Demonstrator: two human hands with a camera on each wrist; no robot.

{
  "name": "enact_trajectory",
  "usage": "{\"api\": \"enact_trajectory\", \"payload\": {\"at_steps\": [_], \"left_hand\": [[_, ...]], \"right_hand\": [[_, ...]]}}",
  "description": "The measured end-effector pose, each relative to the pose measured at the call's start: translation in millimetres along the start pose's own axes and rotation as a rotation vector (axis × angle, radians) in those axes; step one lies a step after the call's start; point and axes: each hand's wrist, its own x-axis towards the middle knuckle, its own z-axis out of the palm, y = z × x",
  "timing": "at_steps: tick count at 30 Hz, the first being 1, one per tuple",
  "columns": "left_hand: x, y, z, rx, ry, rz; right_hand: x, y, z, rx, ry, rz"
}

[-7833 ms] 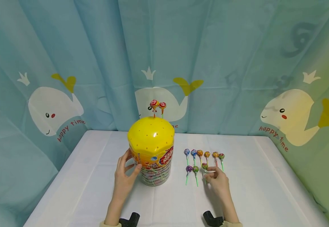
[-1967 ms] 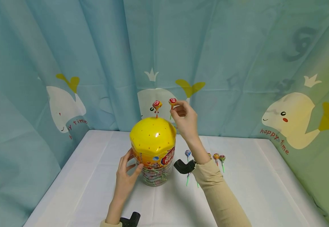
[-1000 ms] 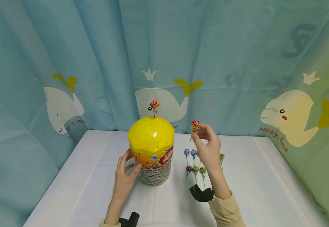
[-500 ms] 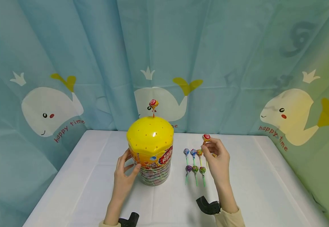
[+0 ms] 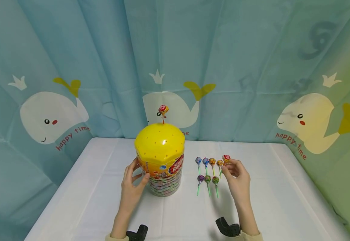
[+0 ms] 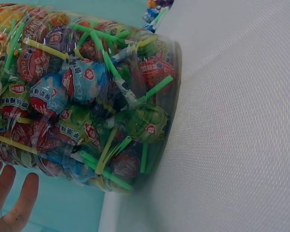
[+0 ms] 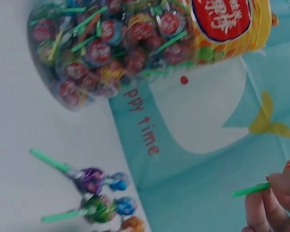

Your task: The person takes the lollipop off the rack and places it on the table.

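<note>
A tall clear jar of lollipops (image 5: 164, 184) with a domed yellow lid (image 5: 160, 142) stands on the table. My left hand (image 5: 132, 187) holds its left side, thumb toward the front. One red-and-yellow lollipop (image 5: 163, 109) stands upright in a hole at the top of the lid. Between thumb and fingers, my right hand (image 5: 237, 175) pinches another lollipop (image 5: 226, 158), red on top; its green stick (image 7: 251, 190) shows in the right wrist view. That hand is at the right end of the back row of lollipops, hiding part of this area.
Back-row lollipops, two blue (image 5: 198, 160) and two orange (image 5: 212, 162), lie right of the jar. In front of them lie a purple lollipop (image 5: 200, 178) and two green ones (image 5: 208, 179). A whale-print curtain (image 5: 235, 110) hangs behind the white table (image 5: 271, 194).
Of the two lollipops in the lid earlier, one has been pulled out by my right hand. It has come down and rightward to the back row. My left hand has stayed on the jar.
</note>
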Motion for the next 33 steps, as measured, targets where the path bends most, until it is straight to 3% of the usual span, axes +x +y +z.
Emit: {"api": "enact_trajectory", "payload": {"at_steps": [8, 24, 29, 33], "left_hand": [[0.6, -0.7, 0.4, 0.014, 0.000, 0.001], [-0.1, -2.7, 0.8, 0.013, 0.001, -0.009], [0.0, 1.2, 1.3, 0.016, 0.007, -0.034], [-0.3, 18.7, -0.5, 0.026, 0.009, -0.049]], "right_hand": [[0, 20, -6.5, -0.034, -0.094, 0.095], [1, 60, -10.4, -0.293, -0.283, 0.212], [1, 66, -9.2, -0.323, -0.283, 0.233], [0, 68, -8.2, -0.376, -0.262, 0.250]]}}
